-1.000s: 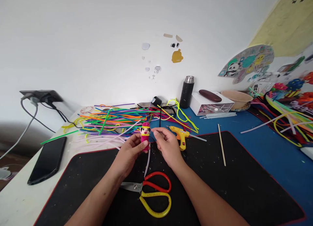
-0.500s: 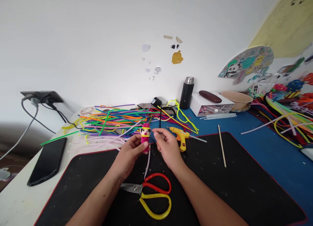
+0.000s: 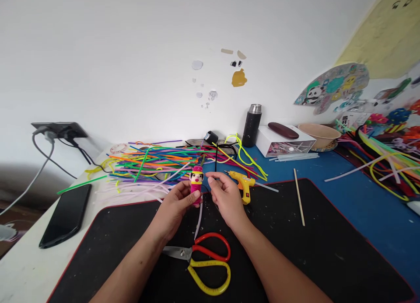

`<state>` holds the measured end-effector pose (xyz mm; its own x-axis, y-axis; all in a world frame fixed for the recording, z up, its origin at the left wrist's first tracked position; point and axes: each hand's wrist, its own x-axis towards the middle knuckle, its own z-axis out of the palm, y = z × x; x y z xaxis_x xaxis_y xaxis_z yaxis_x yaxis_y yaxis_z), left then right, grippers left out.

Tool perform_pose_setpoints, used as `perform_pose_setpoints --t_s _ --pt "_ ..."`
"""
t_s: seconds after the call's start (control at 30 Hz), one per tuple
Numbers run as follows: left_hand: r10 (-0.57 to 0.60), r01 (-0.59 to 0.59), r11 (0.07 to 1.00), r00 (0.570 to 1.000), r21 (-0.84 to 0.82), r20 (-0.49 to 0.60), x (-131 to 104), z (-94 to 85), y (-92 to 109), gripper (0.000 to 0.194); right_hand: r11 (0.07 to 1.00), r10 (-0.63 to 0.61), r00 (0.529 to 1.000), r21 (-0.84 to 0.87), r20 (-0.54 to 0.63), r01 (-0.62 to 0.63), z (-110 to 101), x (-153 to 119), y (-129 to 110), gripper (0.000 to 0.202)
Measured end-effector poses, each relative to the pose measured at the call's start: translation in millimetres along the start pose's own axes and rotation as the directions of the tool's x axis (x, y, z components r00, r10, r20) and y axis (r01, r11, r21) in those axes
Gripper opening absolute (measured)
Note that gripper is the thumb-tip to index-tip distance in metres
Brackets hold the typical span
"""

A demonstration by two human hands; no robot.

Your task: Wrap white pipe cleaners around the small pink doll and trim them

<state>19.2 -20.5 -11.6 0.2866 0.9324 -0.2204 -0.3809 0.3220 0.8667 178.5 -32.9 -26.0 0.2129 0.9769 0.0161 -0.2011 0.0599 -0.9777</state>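
My left hand (image 3: 175, 207) is closed around a small doll (image 3: 196, 190) with a magenta body, white face, black hair and yellow bands. The doll stands upright, its face towards me. Just right of its head is my right hand (image 3: 226, 196), thumb and fingertips pinched; whatever is in them is too small to make out. A black pipe cleaner (image 3: 216, 158) shows behind that hand; whether they touch I cannot tell. Below the doll lies a pale strip (image 3: 198, 224). Scissors (image 3: 210, 263) with one red and one yellow handle rest on the black mat (image 3: 275, 250) between my forearms.
A yellow glue gun (image 3: 244, 185) lies right of my right hand, and a wooden stick (image 3: 299, 198) further right. Coloured pipe cleaners (image 3: 157, 161) are piled behind. A phone (image 3: 67, 215) is at left; a black flask (image 3: 252, 126), a white box (image 3: 285, 139) and a bowl (image 3: 320, 134) stand behind.
The whole view has shifted slightly. My left hand still holds the doll, and my right hand stays pinched beside its head.
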Motion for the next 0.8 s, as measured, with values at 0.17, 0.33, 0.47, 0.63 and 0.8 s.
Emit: perform_pose_setpoints --t_s 0.17,0.33,0.47,0.63,0.8 --pt "-0.008 0.008 1.0 1.0 0.021 0.006 -1.2 1.8 0.9 0.049 1.0 -0.009 1.0 -0.029 0.002 0.009 0.0 -0.4 -0.6 0.046" --pt "-0.011 0.011 1.0 1.0 0.025 -0.002 -1.1 2.5 0.9 0.051 0.999 -0.013 1.0 -0.037 0.001 0.013 -0.9 -0.3 -1.0 0.045" --pt "-0.003 0.003 1.0 1.0 0.03 0.007 -0.6 1.7 -0.1 0.05 0.999 -0.016 1.0 -0.034 0.006 0.016 -1.8 -0.3 -1.1 0.044" --pt "-0.001 0.001 0.999 1.0 0.043 0.005 -1.1 2.2 0.6 0.047 0.999 -0.005 1.0 -0.046 0.009 0.005 -2.2 -0.3 -1.7 0.045" --pt "0.005 -0.006 0.999 1.0 0.036 0.01 -0.4 1.0 -0.6 0.048 0.999 -0.014 1.0 -0.034 0.012 0.014 -1.2 -0.4 -1.3 0.045"
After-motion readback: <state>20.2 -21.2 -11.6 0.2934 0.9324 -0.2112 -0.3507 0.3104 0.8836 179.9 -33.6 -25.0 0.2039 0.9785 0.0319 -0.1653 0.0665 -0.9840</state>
